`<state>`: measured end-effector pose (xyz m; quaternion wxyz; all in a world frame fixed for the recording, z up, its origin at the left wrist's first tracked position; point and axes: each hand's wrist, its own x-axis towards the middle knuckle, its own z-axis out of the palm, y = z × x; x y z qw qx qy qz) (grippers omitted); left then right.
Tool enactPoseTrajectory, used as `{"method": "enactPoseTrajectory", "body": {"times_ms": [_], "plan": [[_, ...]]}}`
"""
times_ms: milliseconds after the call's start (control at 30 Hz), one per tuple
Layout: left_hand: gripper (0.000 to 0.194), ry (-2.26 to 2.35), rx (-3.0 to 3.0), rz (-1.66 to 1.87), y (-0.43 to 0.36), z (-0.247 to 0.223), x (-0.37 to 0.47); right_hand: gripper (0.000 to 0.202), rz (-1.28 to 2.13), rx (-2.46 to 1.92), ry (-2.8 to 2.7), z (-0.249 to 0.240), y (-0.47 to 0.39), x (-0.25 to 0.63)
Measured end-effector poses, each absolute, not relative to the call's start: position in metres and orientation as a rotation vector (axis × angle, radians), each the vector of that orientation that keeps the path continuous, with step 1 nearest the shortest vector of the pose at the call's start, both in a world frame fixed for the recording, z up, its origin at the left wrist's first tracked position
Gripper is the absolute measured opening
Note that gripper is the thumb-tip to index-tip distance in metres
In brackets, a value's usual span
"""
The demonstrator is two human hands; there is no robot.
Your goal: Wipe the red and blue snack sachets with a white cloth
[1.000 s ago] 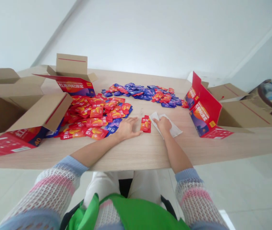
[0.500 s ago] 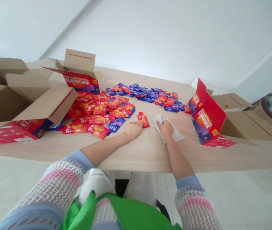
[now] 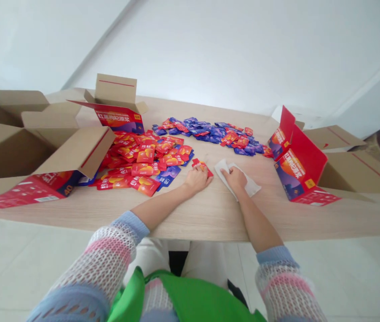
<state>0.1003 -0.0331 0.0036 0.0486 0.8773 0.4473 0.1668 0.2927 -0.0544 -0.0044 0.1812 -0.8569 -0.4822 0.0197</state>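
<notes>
My left hand (image 3: 197, 179) lies over a small red pouch (image 3: 196, 162) on the table, its curled fingers covering most of the pouch. A folded white tissue (image 3: 251, 185) is pinched under the thumb and bent fingers of my right hand (image 3: 236, 179), flat against the tabletop just right of the pouch. Left of my left hand spreads a heap of red pouches (image 3: 145, 153), with a few blue pouches (image 3: 169, 175) at its edge. Behind both hands runs a smaller pile of mixed blue and red pouches (image 3: 210, 132).
Open cardboard boxes with red and blue print stand on both sides: a large left box (image 3: 56, 185), a back left box (image 3: 119, 118) and a right box (image 3: 293, 172). The wooden table's (image 3: 206, 223) front edge runs close to my body. A white wall (image 3: 226, 53) rises behind.
My left hand has moved right and forward from beside the red pouch onto it. My right hand keeps its hold on the tissue. The view has shifted slightly.
</notes>
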Motion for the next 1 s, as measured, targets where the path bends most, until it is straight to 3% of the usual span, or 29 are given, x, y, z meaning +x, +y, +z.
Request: {"method": "enactPoseTrajectory", "body": {"times_ms": [200, 433, 667, 833, 1000], "plan": [[0.038, 1.415, 2.166, 0.829, -0.022, 0.007, 0.085, 0.042, 0.001, -2.03, -1.363, -0.001, -0.062, 0.276], [0.022, 0.951, 1.184, 0.916, 0.0, -0.015, 0.079, 0.041, -0.04, -1.724, -1.616, -0.006, -0.075, 0.222], [0.038, 0.755, 1.026, 0.603, 0.005, -0.005, 0.074, 0.046, 0.026, -2.178, -1.579, -0.002, -0.066, 0.216], [0.032, 0.579, 0.909, 0.321, 0.006, -0.001, 0.066, 0.049, 0.011, -2.477, -1.393, 0.003, -0.054, 0.251], [0.029, 0.434, 0.72, 0.178, 0.001, -0.005, 0.068, 0.043, 0.002, -2.44, -1.437, 0.0, -0.054, 0.264]]}}
